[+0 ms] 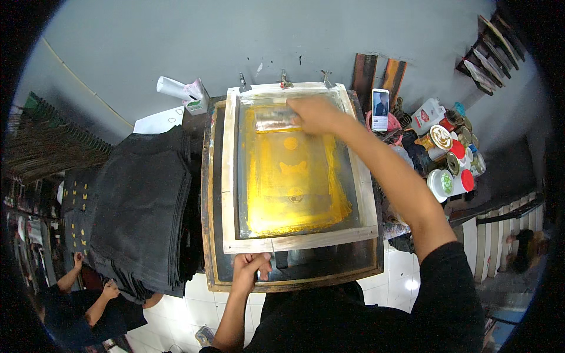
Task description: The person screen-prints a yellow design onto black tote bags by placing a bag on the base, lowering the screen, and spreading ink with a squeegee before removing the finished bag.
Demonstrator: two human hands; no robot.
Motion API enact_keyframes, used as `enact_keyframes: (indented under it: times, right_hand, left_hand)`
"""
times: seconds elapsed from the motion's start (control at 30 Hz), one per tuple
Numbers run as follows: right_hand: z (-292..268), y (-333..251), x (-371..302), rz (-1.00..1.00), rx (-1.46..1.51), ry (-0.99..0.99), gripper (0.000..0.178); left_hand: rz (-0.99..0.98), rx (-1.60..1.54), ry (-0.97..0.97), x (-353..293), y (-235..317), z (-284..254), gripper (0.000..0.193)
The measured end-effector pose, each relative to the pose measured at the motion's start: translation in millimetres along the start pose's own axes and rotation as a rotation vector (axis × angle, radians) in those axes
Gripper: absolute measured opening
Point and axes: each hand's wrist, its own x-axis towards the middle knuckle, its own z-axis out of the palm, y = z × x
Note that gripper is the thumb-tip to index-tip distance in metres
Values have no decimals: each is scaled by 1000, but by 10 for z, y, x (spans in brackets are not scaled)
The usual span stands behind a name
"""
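Note:
A screen-printing frame (228, 170) of pale wood lies over a dark, worn board (353, 267). Yellow ink (276, 215) covers much of its mesh, and small printed shapes show through. At the mesh's far end my right hand (318, 115) is closed on a squeegee (273, 120), a wide silvery blade lying across the ink. My left hand (250, 270) is at the frame's near rail, fingers curled in and fingertips by the wood. What those fingers hold, if anything, is hidden. Metal clamps (285, 80) stand along the far rail.
Black cloth pieces (141, 200) are piled at the left. Beyond them is another person's hand (110, 289). A phone (380, 110) stands at the back right, near ink tubs (441, 136) and a white bottle (428, 115). A box with a paper roll (197, 100) stands at the back left.

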Motion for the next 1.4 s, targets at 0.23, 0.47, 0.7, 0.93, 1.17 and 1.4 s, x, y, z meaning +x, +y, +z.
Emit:
enact_keyframes:
  times: [0.23, 0.47, 0.7, 0.93, 1.17, 1.4]
  right_hand:
    - [27, -261, -427, 11, 179, 37, 35]
    - [475, -1366, -2009, -68, 202, 350, 28]
    - [743, -1743, -2344, -40, 73, 435, 32]
    - [759, -1791, -2466, 9, 238, 271, 45]
    - [496, -1510, -2838, 32, 377, 449, 40]
    - [643, -249, -4513, 729, 989, 111, 27]
  left_hand:
    - [-249, -370, -62, -37, 27, -174, 51]
    - [-253, -205, -156, -90, 92, -204, 45]
    - [-256, 195, -342, -293, 231, 1, 33]
    - [-262, 271, -516, -367, 73, 367, 32]
    - [-245, 408, -599, -335, 109, 962, 30]
    - [-152, 283, -699, -164, -205, 2167, 31]
